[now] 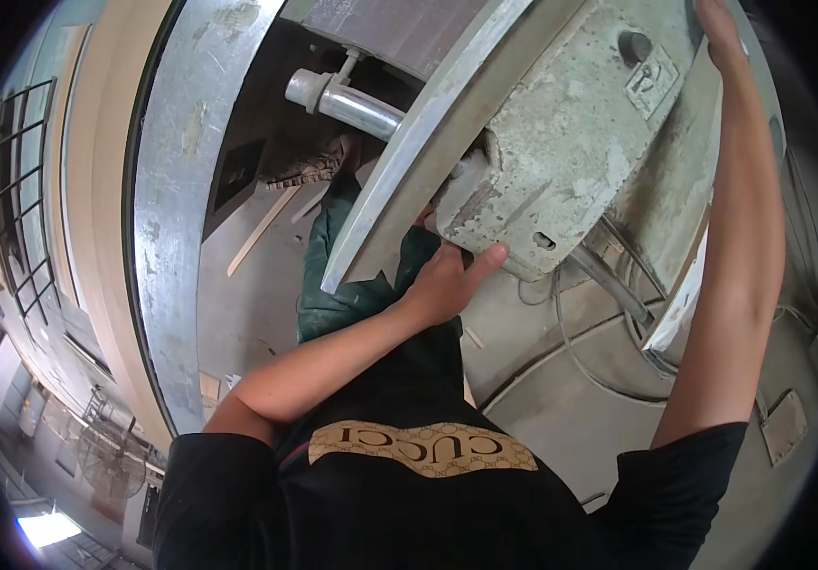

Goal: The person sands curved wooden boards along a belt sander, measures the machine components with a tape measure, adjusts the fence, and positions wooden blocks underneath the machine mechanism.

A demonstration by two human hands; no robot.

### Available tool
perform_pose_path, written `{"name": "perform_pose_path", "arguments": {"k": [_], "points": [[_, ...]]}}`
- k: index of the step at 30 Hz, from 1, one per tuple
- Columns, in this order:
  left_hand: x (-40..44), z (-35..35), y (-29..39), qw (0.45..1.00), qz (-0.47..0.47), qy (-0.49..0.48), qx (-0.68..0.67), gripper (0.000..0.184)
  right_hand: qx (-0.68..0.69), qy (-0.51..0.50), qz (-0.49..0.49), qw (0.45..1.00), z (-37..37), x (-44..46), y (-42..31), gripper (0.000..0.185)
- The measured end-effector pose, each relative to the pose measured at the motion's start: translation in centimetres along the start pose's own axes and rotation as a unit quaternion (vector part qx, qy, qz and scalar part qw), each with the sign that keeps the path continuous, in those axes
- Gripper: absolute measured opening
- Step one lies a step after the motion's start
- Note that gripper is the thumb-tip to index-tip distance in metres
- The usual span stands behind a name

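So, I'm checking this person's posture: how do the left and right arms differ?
The left arm is bent; the right arm is straighter. The left hand is at the near edge of the worn casing; the right hand is partly cut off at the picture's top. Both arms are bare below black sleeves.

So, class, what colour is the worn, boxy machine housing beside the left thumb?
The housing is pale greyish white with darker patches, best seen in the head view.

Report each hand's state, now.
Left hand: at the lower edge of the pale, chipped, blocky metal housing; grip partly hidden, cannot tell.
Right hand: cut off by the frame, cannot tell.
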State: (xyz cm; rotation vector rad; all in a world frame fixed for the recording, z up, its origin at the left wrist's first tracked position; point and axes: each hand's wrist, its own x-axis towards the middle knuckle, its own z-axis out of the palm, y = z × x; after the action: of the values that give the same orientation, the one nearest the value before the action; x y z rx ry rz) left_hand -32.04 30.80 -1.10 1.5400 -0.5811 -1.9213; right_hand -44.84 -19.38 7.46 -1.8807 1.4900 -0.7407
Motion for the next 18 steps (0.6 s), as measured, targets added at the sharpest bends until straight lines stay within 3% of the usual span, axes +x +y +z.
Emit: {"name": "perform_pose_path", "arguments": {"k": [2,6,12,16,18], "points": [[0.1,-0.2,-0.1,0.997,0.072,0.013,0.015,0.083,0.008,0.001,-0.016,1.0,-0.6,0.0,-0.7,0.044],[0.4,-0.2,-0.2,0.997,0.075,-0.01,-0.013,0.077,-0.022,0.022,-0.029,0.999,0.0,0.5,0.6,0.05],[-0.9,0.9,1.4,0.996,0.068,0.056,-0.023,0.072,-0.132,0.004,-0.019,0.991,1.9,-1.3,0.0,0.062],[-0.9,0.4,1.5,0.997,0.067,0.043,0.0,0.07,-0.07,0.003,-0.018,0.997,0.7,-0.4,0.6,0.063],[-0.7,0.6,1.3,0.997,0.066,0.029,0.006,0.069,-0.108,0.035,-0.033,0.993,0.3,0.1,1.8,0.063]]}}
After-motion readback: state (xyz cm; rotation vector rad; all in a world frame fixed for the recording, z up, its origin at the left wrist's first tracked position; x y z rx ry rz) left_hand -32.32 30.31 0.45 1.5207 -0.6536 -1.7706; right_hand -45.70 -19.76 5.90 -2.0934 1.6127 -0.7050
